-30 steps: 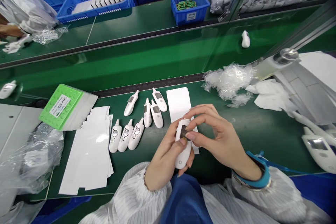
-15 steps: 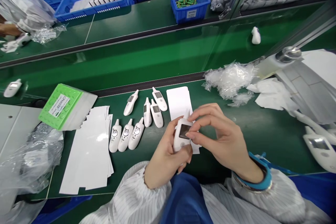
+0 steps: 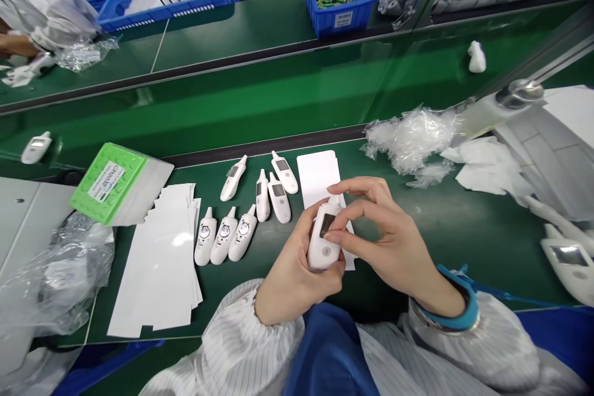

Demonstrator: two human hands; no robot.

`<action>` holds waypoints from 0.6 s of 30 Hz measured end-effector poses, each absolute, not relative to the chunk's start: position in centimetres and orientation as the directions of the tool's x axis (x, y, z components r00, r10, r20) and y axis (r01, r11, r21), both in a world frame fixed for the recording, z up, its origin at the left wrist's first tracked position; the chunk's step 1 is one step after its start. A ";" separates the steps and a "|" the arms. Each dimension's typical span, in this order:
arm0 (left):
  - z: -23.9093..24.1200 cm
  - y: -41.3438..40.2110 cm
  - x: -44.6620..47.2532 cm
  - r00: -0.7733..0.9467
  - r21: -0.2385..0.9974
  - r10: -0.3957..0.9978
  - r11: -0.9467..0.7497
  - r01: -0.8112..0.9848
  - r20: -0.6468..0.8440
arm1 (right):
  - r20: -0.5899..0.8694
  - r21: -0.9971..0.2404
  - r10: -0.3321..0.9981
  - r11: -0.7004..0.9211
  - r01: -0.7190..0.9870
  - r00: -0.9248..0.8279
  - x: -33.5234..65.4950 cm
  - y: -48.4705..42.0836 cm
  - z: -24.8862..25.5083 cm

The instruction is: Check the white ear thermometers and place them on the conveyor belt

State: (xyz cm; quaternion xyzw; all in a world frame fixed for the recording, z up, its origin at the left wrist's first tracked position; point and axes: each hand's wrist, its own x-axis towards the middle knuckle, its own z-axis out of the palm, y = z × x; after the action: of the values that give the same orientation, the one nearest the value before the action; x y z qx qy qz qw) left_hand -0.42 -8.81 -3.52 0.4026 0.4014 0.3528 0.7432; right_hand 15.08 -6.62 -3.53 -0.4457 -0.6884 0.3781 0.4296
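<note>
My left hand (image 3: 294, 266) is wrapped round a white ear thermometer (image 3: 322, 253), its probe tip pointing away from me and its dark screen facing up. Over the screen's right side, the thumb and a finger of my right hand (image 3: 385, 238) are pinched together. Whatever may be between those fingertips is hidden. The right index finger reaches up by the probe tip. Partly under the hands lies a stack of white cards (image 3: 318, 170). To the left, several more thermometers lie on the bench, some screen up (image 3: 279, 198), others with a printed cartoon face (image 3: 224, 236) showing.
White paper sheets (image 3: 158, 260) and a green-lidded box (image 3: 99, 182) lie at left. Crumpled clear plastic (image 3: 413, 136) and a pump bottle (image 3: 492, 108) stand at right. On the shelf behind are a blue bin of batteries (image 3: 341, 12) and a blue basket (image 3: 171, 6). A co-worker's sleeve (image 3: 51, 0) shows upper left.
The thermometer has turned slightly in my left hand, and the left thumb has moved off its button. My right fingers still pinch at the screen. The view has shifted a little.
</note>
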 end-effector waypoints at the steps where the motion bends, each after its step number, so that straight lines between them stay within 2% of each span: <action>1: -3.4 -8.8 -0.4 0.445 0.868 0.832 0.453 -0.202 -0.331 | 0.256 -0.906 0.939 0.316 0.280 -0.231 15.1 -6.6 -3.6; 6: -3.0 -8.9 -0.6 0.475 0.841 0.794 0.510 -0.182 -0.379 | 0.274 -0.910 0.940 0.322 0.262 -0.205 15.2 -6.5 -3.4; 18: -2.8 -8.9 -0.6 0.492 0.848 0.805 0.483 -0.219 -0.332 | 0.257 -0.928 0.950 0.294 0.229 -0.179 15.3 -6.4 -3.4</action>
State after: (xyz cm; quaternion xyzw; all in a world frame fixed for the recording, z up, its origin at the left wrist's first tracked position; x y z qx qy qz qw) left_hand -0.63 -8.86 -2.82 0.3858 0.3801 0.3312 0.7727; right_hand 15.29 -6.41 -3.44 -0.4465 -0.6600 0.3921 0.4597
